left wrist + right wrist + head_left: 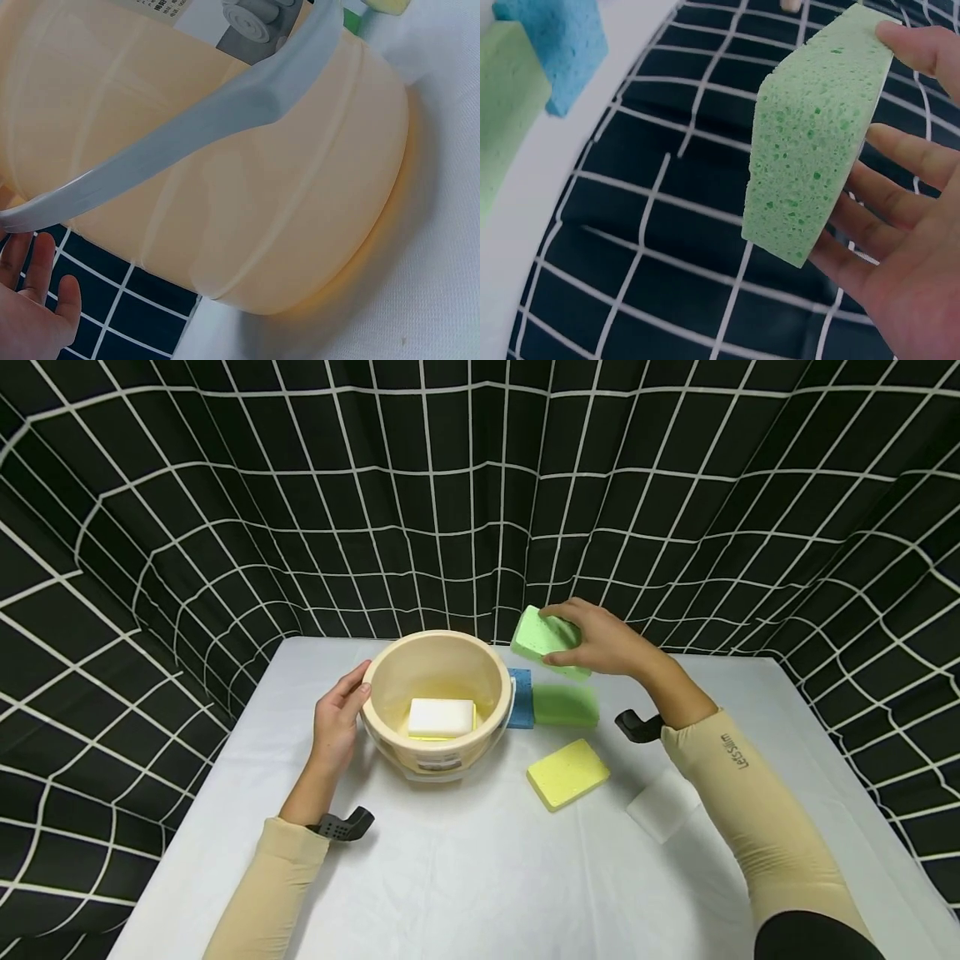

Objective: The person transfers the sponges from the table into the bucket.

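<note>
A light green sponge is held in my right hand, pinched between thumb and fingers above the back of the table, right of the bucket. The right wrist view shows the sponge's pored face with the fingertips along its edge. My left hand touches the left side of a cream bucket, fingers fairly straight near its rim. Inside the bucket lies a white sponge with a yellow layer showing beneath it. In the left wrist view the bucket's grey handle crosses its outer wall.
Just right of the bucket lie a blue sponge and a green sponge side by side. Nearer the front are a yellow sponge and a white block. A black gridded curtain encloses the white table.
</note>
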The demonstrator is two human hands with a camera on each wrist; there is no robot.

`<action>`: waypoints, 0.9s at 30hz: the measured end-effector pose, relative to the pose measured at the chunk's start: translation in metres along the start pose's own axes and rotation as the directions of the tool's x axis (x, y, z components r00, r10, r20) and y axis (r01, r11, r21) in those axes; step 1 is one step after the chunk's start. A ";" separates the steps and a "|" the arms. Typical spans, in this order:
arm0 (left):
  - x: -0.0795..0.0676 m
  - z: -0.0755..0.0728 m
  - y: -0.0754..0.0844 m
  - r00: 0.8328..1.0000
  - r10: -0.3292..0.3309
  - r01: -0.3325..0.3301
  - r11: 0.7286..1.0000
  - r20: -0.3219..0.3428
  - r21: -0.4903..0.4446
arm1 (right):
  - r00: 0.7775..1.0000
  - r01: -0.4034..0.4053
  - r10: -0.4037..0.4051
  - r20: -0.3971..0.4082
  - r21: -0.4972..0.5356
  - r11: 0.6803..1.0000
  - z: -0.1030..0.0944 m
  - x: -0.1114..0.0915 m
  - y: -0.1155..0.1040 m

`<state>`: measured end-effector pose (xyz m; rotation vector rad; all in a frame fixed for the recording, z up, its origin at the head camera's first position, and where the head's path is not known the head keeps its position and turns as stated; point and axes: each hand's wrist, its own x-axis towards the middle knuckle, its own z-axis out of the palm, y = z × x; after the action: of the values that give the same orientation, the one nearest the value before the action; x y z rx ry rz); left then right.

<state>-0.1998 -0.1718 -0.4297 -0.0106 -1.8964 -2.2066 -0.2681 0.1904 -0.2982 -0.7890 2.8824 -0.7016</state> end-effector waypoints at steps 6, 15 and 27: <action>0.000 0.000 0.001 1.000 0.003 -0.003 1.000 0.008 0.014 | 0.999 0.041 -0.041 0.035 -0.010 0.999 0.008 0.013 -0.018; -0.001 0.001 0.001 1.000 0.006 -0.006 1.000 0.004 -0.009 | 0.990 0.125 -0.126 0.065 0.014 0.992 0.017 0.028 -0.045; -0.001 0.002 0.001 1.000 0.004 -0.004 1.000 -0.014 -0.028 | 0.977 0.191 -0.194 0.084 0.045 0.981 0.031 0.040 -0.075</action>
<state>-0.1992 -0.1700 -0.4289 -0.0036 -1.8563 -2.2249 -0.2621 0.1003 -0.2900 -1.0765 2.7313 -0.7162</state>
